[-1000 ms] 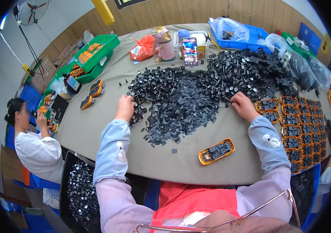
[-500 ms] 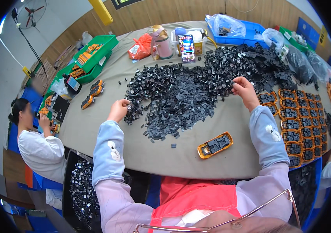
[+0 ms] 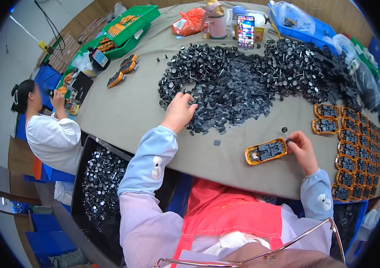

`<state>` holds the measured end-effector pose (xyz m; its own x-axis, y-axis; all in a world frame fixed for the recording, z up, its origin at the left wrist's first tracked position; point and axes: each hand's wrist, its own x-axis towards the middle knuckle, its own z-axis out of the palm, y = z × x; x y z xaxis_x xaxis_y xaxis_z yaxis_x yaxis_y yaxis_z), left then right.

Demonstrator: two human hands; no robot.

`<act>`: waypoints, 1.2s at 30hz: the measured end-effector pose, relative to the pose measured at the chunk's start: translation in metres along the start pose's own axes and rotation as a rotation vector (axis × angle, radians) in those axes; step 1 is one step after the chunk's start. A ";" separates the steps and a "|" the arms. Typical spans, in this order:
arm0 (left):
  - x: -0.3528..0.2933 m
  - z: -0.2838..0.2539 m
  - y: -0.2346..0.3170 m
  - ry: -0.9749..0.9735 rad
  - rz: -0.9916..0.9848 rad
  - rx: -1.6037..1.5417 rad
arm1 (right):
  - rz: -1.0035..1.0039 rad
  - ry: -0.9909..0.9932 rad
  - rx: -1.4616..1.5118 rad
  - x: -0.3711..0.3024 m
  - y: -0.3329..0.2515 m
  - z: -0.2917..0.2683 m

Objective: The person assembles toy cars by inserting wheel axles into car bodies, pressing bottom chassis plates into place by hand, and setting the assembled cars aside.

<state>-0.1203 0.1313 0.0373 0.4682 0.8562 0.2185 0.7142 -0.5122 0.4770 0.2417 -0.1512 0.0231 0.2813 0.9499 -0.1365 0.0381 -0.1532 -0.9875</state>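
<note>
My right hand (image 3: 303, 151) pinches a wheel axle (image 3: 285, 131), a thin metal rod with small black wheels, close to the right end of an orange toy car body (image 3: 265, 152). The body lies on the table with its dark grey inner side up. My left hand (image 3: 180, 111) is closed at the lower left edge of the pile of small dark flat pieces (image 3: 230, 100). A small dark bit shows at its fingertips, too little to name. Beyond that hand lies a heap of black wheel axles (image 3: 176, 71).
Rows of orange car bodies (image 3: 346, 161) line the right side. A phone (image 3: 245, 31) stands upright at the back, near a blue tray (image 3: 306, 27). Green crates (image 3: 134, 27) are at the back left. A black bin of wheels (image 3: 100, 183) sits below the table edge, near a seated person (image 3: 49, 129).
My right hand has come from the far heap down to the car body with a wheel axle. My left hand has shifted right along the pile. The whole view has turned.
</note>
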 end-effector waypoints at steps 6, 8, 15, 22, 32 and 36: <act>0.012 0.017 -0.035 0.084 -0.002 0.048 | -0.028 0.026 0.004 -0.009 -0.008 0.018; 0.004 0.011 -0.044 0.159 0.030 -0.088 | -0.017 0.050 -0.001 -0.008 -0.006 0.021; -0.121 -0.027 0.052 -0.107 0.301 -0.134 | -0.078 0.072 -0.051 -0.027 -0.013 0.018; -0.142 -0.010 0.042 -0.184 0.065 -0.188 | -0.059 0.054 -0.037 -0.032 0.003 0.026; -0.133 -0.007 0.078 -0.150 0.209 -0.254 | -0.004 0.026 0.056 -0.031 0.009 0.031; -0.128 0.016 0.118 -0.074 0.362 -0.428 | -0.065 0.026 -0.018 -0.032 -0.002 0.034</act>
<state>-0.0878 -0.0395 0.0524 0.6902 0.6160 0.3797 0.2336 -0.6863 0.6888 0.2001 -0.1719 0.0268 0.3028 0.9505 -0.0702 0.0738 -0.0968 -0.9926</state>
